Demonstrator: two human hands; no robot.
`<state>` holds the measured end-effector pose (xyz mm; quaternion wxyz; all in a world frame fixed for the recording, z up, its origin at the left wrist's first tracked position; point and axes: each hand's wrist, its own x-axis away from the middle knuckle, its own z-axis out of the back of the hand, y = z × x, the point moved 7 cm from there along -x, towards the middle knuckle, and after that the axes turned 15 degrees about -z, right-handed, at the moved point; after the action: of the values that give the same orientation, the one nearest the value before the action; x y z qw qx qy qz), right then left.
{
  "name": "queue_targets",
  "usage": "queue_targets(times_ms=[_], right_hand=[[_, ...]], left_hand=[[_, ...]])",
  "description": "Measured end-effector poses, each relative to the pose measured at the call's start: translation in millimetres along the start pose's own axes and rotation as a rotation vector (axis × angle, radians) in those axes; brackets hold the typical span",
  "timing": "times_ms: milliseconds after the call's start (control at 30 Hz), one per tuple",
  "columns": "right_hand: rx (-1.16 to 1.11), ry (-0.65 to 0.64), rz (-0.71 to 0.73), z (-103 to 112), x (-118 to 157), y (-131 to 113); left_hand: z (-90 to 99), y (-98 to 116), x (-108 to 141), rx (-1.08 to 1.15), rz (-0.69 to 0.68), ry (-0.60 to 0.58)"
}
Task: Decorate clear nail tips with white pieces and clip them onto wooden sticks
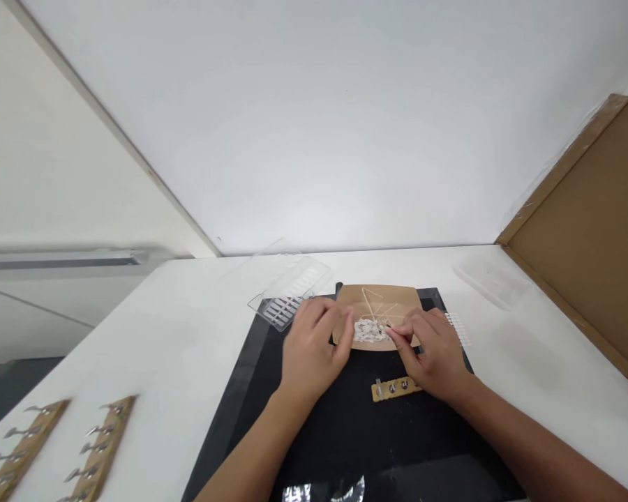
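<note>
A brown paper tray [345,293] holds a heap of small white pieces [369,330] and several thin pale sticks [368,301]. My left hand [314,345] is at the tray's left side, thumb and fingertips apart with nothing seen between them. Over the tray's right part, my right hand [433,351] pinches its thumb and forefinger together; a tiny dark bit shows at the tips, too small to name. Below that hand lies a short wooden strip [396,389] with round metal fittings and one upright clear piece at its left end. The right hand hides the strip's right end.
Beneath everything is a black mat [335,418] on a white table [199,335]. A clear slotted plastic case [285,300] stands behind my left hand. Another clear lid [492,282] is at the back right, near a cardboard panel [596,237]. Two wooden strips with metal pieces [105,446] lie front left.
</note>
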<state>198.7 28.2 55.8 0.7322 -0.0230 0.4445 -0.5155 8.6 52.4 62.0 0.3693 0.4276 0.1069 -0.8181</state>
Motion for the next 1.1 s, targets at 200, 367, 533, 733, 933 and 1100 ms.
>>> queue_targets(times_ms=[200,367,533,733,933,1100], right_hand=[[-0.047,0.027,0.221,11,7,-16],[-0.022,0.062,0.293,20,13,-20],[0.025,0.048,0.329,25,13,-24],[-0.036,-0.059,0.401,32,11,-31],[-0.085,-0.073,0.407,34,12,-27],[-0.053,-0.112,0.417,31,12,-28]], left_hand=[[-25.0,21,4,0.725,0.173,-0.158],[-27.1,21,6,0.959,0.298,-0.149],[-31.3,19,9,1.058,0.351,-0.092],[-39.3,16,21,1.151,0.42,-0.088],[-46.0,16,27,1.192,0.511,-0.093],[-52.5,21,29,1.282,0.528,-0.114]])
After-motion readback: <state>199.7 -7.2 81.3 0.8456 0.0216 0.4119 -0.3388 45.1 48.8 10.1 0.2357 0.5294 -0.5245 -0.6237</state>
